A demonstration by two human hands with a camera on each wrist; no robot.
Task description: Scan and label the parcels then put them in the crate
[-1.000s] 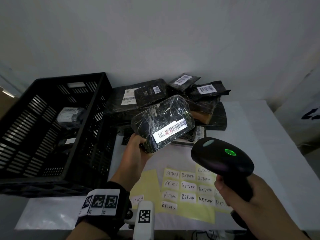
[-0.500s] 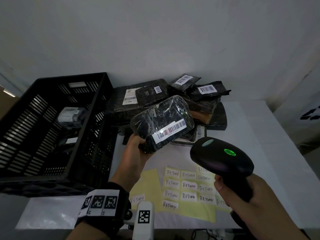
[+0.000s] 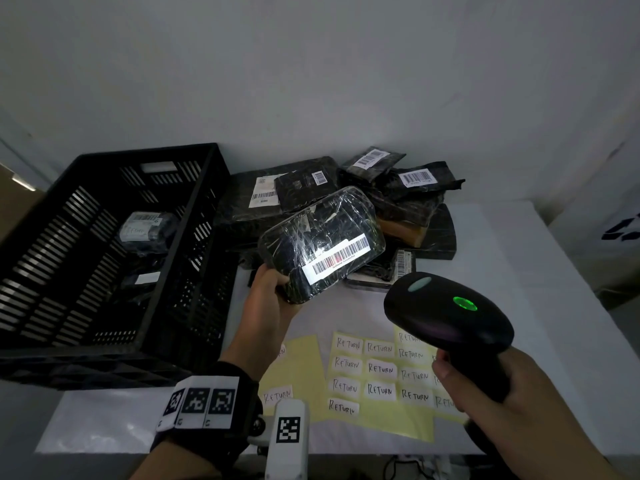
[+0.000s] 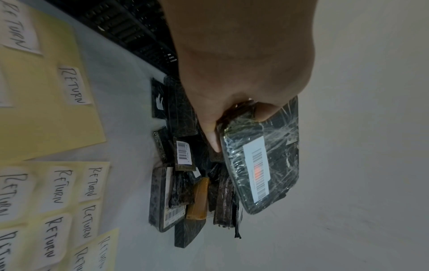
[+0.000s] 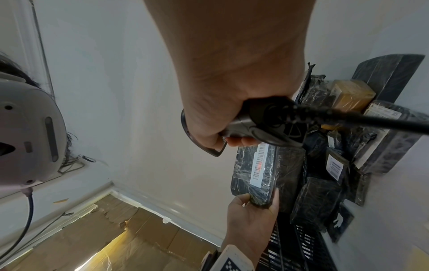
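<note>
My left hand [image 3: 273,292] grips the near corner of a black parcel [image 3: 311,233] wrapped in shiny film, held above the table with its white barcode label [image 3: 341,258] facing up. A red scan glow lies on that barcode label [image 4: 258,169]. My right hand [image 3: 481,386] grips the handle of a black barcode scanner [image 3: 446,313], its green light on, pointed at the parcel [image 5: 255,174] from the right. The black slatted crate [image 3: 194,244] stands at the left with a few wrapped parcels [image 3: 143,228] inside.
A heap of black wrapped parcels [image 3: 408,202] lies behind the held one on the white table [image 3: 519,271]. Yellow sheets of handwritten RETURN stickers [image 3: 381,370] lie under my hands. The scanner's cable [image 5: 371,121] runs off to the right. A wall stands close behind.
The parcel and scanner have stayed almost still; the parcel has tilted very slightly and the red scan glow still sits on its barcode.
</note>
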